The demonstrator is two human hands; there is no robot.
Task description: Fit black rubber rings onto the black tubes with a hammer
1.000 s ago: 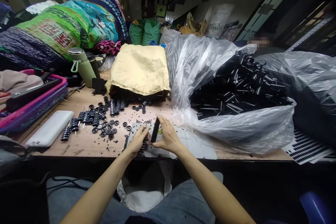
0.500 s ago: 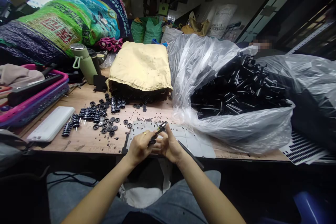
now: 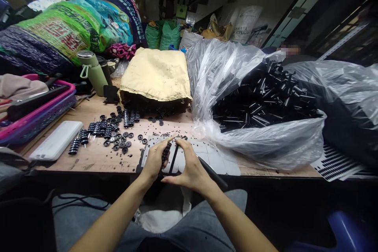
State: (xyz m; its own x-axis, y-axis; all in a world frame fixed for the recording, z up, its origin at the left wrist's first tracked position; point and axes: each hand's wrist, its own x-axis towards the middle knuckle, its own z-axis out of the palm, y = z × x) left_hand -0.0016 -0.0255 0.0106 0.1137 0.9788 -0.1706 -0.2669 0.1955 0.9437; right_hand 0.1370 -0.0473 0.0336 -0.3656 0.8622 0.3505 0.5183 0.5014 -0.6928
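Note:
My left hand [image 3: 155, 160] is closed around a stack of black ringed discs [image 3: 166, 152], held upright over the front of the table. Facing it, my right hand [image 3: 190, 165] has its thumb and fingers spread wide apart. A thin black strip [image 3: 175, 158] shows between the two hands; I cannot tell whether my right fingertips touch it. Beneath both hands lies a grey mat [image 3: 227, 161] sprinkled with tiny black rings. A dark rod-like thing [image 3: 213, 174] sticks out beside my right wrist. Loose black discs [image 3: 122, 141] and several ringed stacks [image 3: 97, 128] lie to the left.
A yellow sack [image 3: 156, 75] with a dark open mouth stands behind the mat. To the right, a clear plastic bag [image 3: 265, 149] holds many black parts [image 3: 260, 106]. Leftward are a white power bank [image 3: 57, 140], a green bottle [image 3: 93, 73] and a pink basket [image 3: 35, 114].
My hands were together around a black piece; now they have parted. My right thumb and fingers have spread, and the ringed stack shows in my left hand.

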